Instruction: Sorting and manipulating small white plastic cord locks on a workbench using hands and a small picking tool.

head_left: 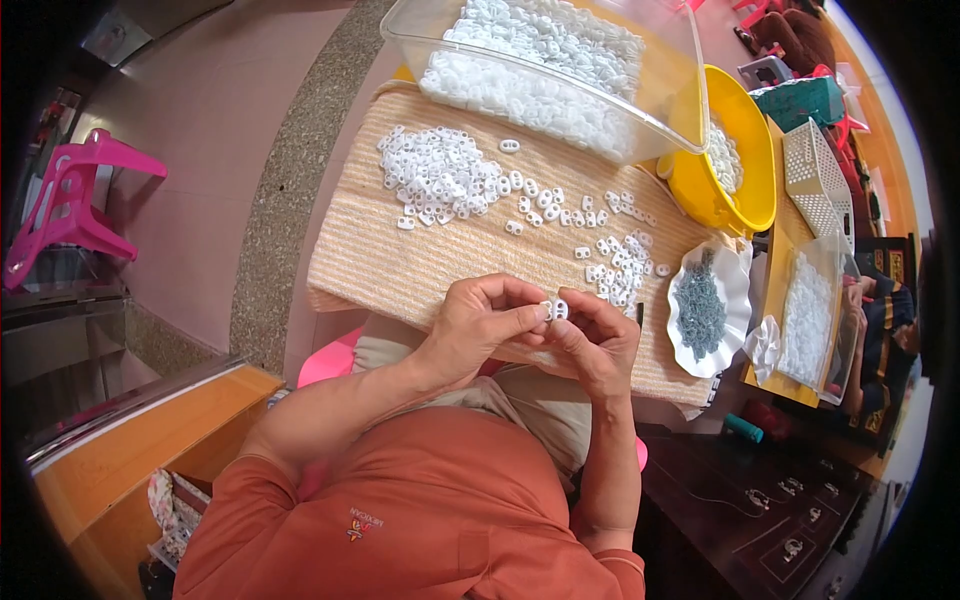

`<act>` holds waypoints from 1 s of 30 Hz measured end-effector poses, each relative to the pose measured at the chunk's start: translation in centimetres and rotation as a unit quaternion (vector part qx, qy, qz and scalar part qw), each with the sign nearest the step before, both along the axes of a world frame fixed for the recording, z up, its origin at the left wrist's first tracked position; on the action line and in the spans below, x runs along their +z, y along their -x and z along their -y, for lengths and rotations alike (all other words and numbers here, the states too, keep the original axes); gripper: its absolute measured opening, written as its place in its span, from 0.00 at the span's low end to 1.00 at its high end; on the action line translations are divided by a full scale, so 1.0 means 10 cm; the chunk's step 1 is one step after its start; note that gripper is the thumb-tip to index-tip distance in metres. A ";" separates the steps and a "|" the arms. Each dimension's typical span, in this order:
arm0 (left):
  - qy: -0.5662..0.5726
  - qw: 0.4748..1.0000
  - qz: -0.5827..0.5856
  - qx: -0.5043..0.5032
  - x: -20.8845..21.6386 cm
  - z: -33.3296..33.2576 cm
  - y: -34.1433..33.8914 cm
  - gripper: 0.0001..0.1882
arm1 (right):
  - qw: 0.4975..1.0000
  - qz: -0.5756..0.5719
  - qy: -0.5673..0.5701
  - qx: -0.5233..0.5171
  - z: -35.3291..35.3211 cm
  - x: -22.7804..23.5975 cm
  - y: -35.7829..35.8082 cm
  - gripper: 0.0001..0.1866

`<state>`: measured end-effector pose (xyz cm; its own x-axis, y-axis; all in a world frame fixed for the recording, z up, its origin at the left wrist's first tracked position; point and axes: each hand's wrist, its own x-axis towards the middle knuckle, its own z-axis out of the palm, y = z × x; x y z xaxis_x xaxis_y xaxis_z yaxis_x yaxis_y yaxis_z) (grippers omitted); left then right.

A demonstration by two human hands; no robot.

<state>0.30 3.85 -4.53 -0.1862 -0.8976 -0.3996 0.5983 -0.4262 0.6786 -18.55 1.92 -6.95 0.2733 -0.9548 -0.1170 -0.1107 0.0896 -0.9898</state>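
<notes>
Between the fingertips of both hands, over the near edge of the cloth-covered table (400,260), is a small white plastic piece with two holes (560,310). My left hand (490,322) pinches at its left side, fingers closed. My right hand (595,345) grips it from the right with thumb and fingers. Ahead on the cloth lies a large pile of similar white pieces (435,172), with loose ones (550,200) strung out to its right. A smaller pile of white pieces (622,272) sits just beyond my right hand. Small grey parts (702,305) fill a white wavy-rimmed dish (738,328) at the right.
A clear plastic bin (660,130) of white pieces stands at the table's far side. Beside it is a yellow basin (755,180). Another person (885,350) sits at the right by a second clear tub (835,375). A pink stool (85,200) stands at the left.
</notes>
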 end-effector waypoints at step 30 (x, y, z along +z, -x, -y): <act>-0.037 0.978 -0.191 -0.072 -0.05 -0.01 -0.01 0.05 | 0.994 0.086 0.051 0.035 -0.02 0.02 0.00 0.18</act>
<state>0.39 3.91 -5.06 -0.4576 -0.8221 -0.3387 0.7318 -0.5646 0.3818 -18.54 2.08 -6.72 0.3472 -0.9371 0.0345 0.0595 -0.0147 -0.9981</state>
